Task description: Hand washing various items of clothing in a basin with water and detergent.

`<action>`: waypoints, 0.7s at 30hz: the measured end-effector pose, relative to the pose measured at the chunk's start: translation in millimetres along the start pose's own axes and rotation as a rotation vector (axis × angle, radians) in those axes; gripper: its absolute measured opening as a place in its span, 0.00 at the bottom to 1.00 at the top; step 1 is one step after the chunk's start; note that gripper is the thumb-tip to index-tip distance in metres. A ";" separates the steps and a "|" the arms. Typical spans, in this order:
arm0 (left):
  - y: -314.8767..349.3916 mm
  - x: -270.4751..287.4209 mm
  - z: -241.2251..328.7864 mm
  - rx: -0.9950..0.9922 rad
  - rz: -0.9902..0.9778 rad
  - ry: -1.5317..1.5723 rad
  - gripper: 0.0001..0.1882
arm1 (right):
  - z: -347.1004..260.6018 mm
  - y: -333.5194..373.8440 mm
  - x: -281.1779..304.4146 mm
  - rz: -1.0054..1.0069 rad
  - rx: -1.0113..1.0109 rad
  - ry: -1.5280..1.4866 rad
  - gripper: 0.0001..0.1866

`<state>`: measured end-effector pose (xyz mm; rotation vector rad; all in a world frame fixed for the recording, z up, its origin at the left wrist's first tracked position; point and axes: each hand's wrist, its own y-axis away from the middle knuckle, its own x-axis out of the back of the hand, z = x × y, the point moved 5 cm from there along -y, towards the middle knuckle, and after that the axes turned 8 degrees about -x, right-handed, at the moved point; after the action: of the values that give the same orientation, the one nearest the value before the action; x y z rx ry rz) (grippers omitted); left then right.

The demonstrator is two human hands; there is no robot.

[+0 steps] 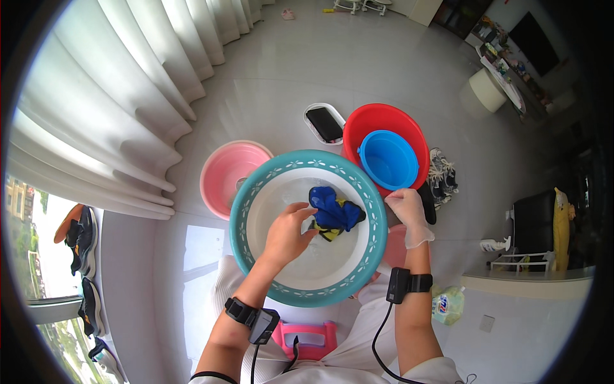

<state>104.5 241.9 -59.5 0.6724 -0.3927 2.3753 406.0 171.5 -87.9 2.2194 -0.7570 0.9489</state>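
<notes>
A wide teal-rimmed basin with a white inside stands in front of me, with clear water and some suds in it. In the water lies a crumpled blue cloth item with yellow-green and black parts; its exact kind is unclear. My left hand, bare, hovers over the basin just left of the cloth, fingers and thumb apart and nothing held. Beyond the basin's right rim is my right hand in a thin clear glove. Its fingertips are pinched together close to the red tub; anything between them is too small to make out.
A pink basin stands left, a red tub holding a blue bucket at the far right. Behind lies a white tray with a black slab. Sneakers and a detergent pouch sit right; a pink stool is below.
</notes>
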 end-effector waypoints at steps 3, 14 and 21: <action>-0.1 0.0 5.0 -0.048 -0.008 -0.076 0.21 | 22.7 -18.1 -6.9 -0.076 0.035 -0.040 0.10; 1.4 -1.8 3.8 0.018 -0.064 -0.140 0.23 | 5.9 0.2 -14.5 -0.402 -0.157 -0.247 0.15; 2.3 -4.3 2.9 0.011 -0.081 -0.170 0.24 | 29.9 -10.6 -27.7 -0.503 -0.164 -0.170 0.23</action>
<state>107.0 236.8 -59.8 0.8823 -0.4169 2.2529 410.1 164.5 -129.2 2.2056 -0.3030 0.4408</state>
